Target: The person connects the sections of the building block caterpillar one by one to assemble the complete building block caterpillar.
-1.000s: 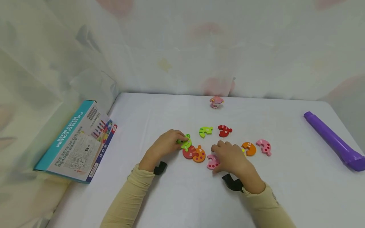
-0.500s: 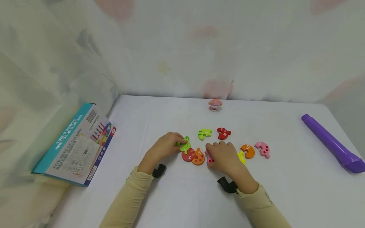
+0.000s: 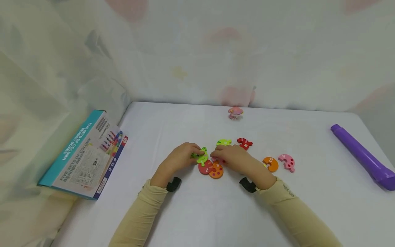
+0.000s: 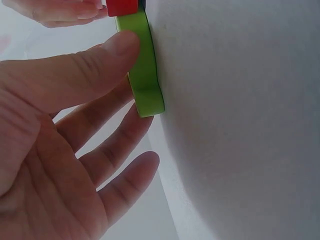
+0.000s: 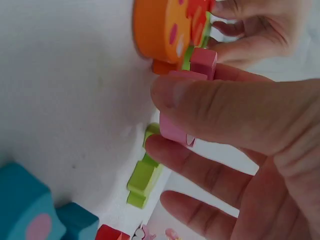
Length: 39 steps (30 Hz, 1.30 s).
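The left hand (image 3: 182, 158) pinches the green head piece (image 3: 203, 157) between thumb and fingers; its edge (image 4: 143, 65) shows in the left wrist view. Against the green piece lies a red piece numbered 2 (image 3: 205, 168), linked to an orange dotted piece numbered 3 (image 3: 217, 170). Just behind the orange piece, the right hand (image 3: 237, 159) holds a pink piece, mostly hidden from above. In the right wrist view, thumb and fingers grip that pink piece (image 5: 172, 129) close to the orange one (image 5: 155, 30).
Behind the right hand lie a striped green piece (image 3: 223, 142) and a red piece (image 3: 244, 143). To its right are an orange piece (image 3: 271, 164) and a pink piece (image 3: 287, 162). A small figure (image 3: 235, 113), a box (image 3: 83, 154) and a purple object (image 3: 361, 154) stand farther out.
The right hand has taken hold of the pink piece and moved it left and back, up to the orange piece numbered 3. The left hand stays on the green head piece.
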{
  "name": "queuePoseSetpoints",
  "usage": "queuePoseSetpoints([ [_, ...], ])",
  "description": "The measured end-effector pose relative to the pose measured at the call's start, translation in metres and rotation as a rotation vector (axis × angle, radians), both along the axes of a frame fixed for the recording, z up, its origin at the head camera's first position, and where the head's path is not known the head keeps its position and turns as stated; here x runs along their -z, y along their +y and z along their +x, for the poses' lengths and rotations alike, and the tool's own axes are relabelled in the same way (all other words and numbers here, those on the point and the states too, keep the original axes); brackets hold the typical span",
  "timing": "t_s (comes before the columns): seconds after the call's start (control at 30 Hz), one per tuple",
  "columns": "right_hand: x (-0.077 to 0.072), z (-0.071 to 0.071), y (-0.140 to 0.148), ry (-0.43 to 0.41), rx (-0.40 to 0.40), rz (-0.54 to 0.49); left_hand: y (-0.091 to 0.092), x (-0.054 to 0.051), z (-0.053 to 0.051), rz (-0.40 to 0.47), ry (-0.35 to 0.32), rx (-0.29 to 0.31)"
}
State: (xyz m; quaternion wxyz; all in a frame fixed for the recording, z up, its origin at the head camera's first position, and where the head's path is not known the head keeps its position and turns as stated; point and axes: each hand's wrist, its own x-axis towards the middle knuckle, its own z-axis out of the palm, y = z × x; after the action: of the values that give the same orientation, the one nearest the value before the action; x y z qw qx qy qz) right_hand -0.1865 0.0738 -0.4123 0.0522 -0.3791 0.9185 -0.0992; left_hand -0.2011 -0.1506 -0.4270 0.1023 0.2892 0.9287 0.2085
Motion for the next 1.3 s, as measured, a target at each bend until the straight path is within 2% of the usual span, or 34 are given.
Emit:
queuePoseSetpoints([
  [0.1, 0.0, -0.001, -0.001, -0.02, -0.037, 0.011, 0.001, -0.001, 0.0, -0.007, -0.004, 0.004],
  [0.37, -0.001, -0.001, -0.002, -0.049, -0.014, 0.054, 0.002, -0.001, -0.002, -0.029, 0.0, 0.004],
  [0.83, 0.008, -0.002, -0.004, -0.011, -0.012, 0.143, 0.0, 0.001, -0.002, -0.017, -0.014, -0.01],
  [1.0, 0.003, -0.004, 0.008, -0.035, 0.046, 0.061, 0.0, 0.002, -0.002, -0.011, -0.014, -0.014],
  [1.13, -0.005, -0.01, 0.023, 0.023, 0.133, -0.011, 0.0, 0.002, -0.002, -0.011, -0.021, -0.022],
  [1.2, -0.007, -0.015, 0.027, 0.047, 0.169, -0.016, 0.001, 0.002, -0.002, -0.014, -0.023, -0.026],
  [1.3, -0.009, -0.023, 0.029, 0.047, 0.181, -0.002, 0.001, 0.002, -0.001, -0.019, -0.03, -0.031],
])
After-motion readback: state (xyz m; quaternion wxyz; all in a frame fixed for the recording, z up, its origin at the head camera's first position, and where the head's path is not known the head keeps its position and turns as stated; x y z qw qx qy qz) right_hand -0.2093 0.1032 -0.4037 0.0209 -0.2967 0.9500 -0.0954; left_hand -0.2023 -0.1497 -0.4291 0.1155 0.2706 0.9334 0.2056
